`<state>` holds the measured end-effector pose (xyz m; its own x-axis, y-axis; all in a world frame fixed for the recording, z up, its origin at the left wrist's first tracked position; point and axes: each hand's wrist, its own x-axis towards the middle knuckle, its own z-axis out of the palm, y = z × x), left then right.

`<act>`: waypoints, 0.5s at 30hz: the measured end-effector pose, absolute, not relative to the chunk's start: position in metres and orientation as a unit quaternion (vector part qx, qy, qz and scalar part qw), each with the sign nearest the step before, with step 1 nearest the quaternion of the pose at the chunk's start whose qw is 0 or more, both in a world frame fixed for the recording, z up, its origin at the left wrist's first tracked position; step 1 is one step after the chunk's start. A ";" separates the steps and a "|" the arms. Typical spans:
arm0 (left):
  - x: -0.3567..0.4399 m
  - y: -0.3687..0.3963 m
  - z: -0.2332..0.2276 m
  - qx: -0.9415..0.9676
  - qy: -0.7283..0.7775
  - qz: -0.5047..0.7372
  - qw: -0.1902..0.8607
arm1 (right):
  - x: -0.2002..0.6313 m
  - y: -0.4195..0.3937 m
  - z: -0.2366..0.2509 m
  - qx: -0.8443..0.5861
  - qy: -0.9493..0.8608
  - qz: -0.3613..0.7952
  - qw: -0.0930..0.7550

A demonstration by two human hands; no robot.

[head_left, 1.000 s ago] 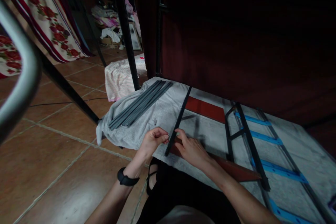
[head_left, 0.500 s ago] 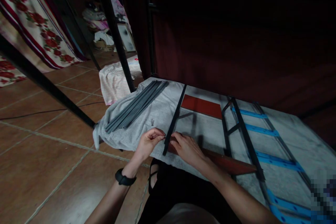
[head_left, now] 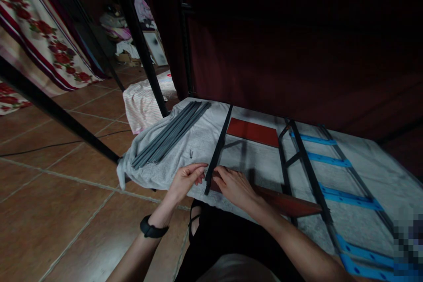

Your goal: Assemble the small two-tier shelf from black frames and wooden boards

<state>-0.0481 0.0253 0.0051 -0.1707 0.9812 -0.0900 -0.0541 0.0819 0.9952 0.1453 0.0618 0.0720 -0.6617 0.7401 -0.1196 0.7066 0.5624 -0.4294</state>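
My left hand [head_left: 187, 180] pinches a small metal fastener, barely visible at the fingertips, against the outer side of a black metal bar [head_left: 217, 154]. On the bar's other side, my right hand [head_left: 233, 185] has its fingers curled over the near end of a reddish-brown board [head_left: 294, 205], close to the bar. That hand partly hides the board. A second reddish-brown board [head_left: 253, 132] lies farther back between the bar and a black frame [head_left: 306, 165]. Two small screw-like pieces [head_left: 191, 154] rest on the grey cloth [head_left: 178, 147] beyond my left hand.
A bundle of grey tubes [head_left: 172, 134] lies on the cloth to the left. Blue slats [head_left: 328, 158] on dark rails extend to the right. Black posts [head_left: 140, 39] rise at the left, and a dark red curtain [head_left: 264, 66] hangs behind. Tiled floor [head_left: 66, 211] shows at lower left.
My left fingertips have shifted slightly beside the bar, with the lower fingers more visible. The right hand stays at the board. The view has turned slightly.
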 end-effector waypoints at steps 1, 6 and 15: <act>-0.047 0.025 0.006 0.422 0.549 0.533 0.486 | 0.145 0.062 0.073 -0.411 -0.883 0.226 0.034; -0.043 0.026 0.013 0.450 0.527 0.553 0.464 | 0.145 0.062 0.073 -0.410 -0.883 0.227 0.027; -0.043 0.023 0.013 0.436 0.535 0.545 0.476 | 0.143 0.062 0.068 -0.401 -0.888 0.221 0.040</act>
<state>-0.0434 0.0234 0.0134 -0.1671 0.9854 -0.0339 -0.0532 0.0253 0.9983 0.1434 0.0622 0.0678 -0.6747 0.7303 -0.1068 0.6951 0.5801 -0.4245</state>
